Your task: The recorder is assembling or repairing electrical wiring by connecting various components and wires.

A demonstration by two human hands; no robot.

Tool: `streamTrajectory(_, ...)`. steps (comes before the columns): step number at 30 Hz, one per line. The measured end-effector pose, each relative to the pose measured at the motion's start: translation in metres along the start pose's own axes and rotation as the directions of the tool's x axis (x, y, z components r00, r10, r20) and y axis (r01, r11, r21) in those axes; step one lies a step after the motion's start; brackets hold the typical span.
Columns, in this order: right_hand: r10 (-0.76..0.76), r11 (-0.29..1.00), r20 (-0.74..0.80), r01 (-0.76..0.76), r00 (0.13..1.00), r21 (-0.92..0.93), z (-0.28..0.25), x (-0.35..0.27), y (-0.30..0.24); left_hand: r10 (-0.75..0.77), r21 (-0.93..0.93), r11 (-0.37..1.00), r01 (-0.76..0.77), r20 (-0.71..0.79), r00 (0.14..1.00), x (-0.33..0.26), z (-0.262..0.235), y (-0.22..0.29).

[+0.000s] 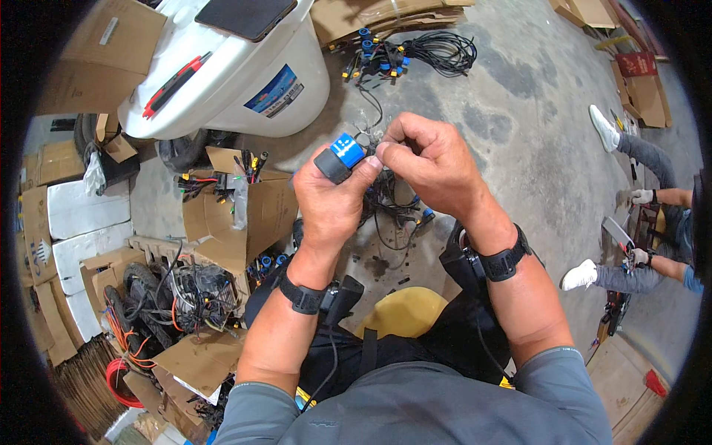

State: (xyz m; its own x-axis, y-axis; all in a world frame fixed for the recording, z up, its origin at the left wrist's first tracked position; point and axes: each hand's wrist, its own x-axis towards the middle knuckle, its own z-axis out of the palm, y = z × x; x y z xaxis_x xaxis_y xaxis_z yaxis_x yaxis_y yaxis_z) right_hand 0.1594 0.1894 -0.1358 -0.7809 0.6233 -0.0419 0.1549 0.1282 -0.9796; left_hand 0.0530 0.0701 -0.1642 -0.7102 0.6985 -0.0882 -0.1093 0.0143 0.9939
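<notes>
L hand (330, 204) grips a connector (340, 156), blue ring on a black body, fingers curled round it w/ thumb on top; it sits just above frame centre, tilted, blue end toward 1 o'clock. R hand (430, 167) is right beside it at 3 o'clock, fingertips (387, 150) pinched together at the blue end; can't tell what they pinch, too small. Thin black wires (389, 204) hang below both hands. Both wrists wear black bands.

Around: white tub (245, 81) at 11 o'clock w/ a dark tablet (245, 15) on top and a red-black tool (174, 83) on its rim. Cable bundle (415, 52) w/ blue and yellow plugs at 12 o'clock on the concrete floor (534, 119). Open cardboard box (237, 211) w/ more plugs at 9 o'clock, just beside L hand. Tangle of black and orange wiring (170, 297) at 8 o'clock. Yellow stool (404, 311) at 6 o'clock, between the forearms. Another person (653, 222) sits at 3 o'clock, well apart, white shoes, gloved hands on a part.
</notes>
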Motion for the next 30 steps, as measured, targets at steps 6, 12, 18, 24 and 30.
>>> streamTrajectory(6,-0.058,0.998,-0.021,0.058,0.998,-0.006,0.004,0.000,0.005,-0.001,-0.064,0.998,0.001,-0.001,1.000,-0.002,0.002,0.001)
streamTrajectory(12,-0.127,0.992,-0.038,0.127,0.991,-0.019,0.008,0.000,0.008,-0.099,-0.121,0.988,0.100,0.009,0.995,-0.001,-0.002,0.003)
streamTrajectory(18,-0.012,1.000,0.044,0.012,0.999,-0.006,0.004,-0.001,0.008,-0.092,-0.103,0.990,0.094,0.020,0.996,0.000,-0.002,0.007)
streamTrajectory(24,0.020,0.997,0.027,-0.022,0.999,0.075,0.008,-0.006,0.005,-0.034,0.005,0.999,0.034,-0.030,0.999,-0.003,-0.001,0.007)
streamTrajectory(30,0.098,0.975,0.070,-0.110,0.993,0.194,0.010,0.000,0.008,-0.097,-0.051,0.994,0.096,-0.020,0.995,0.001,-0.006,0.005)
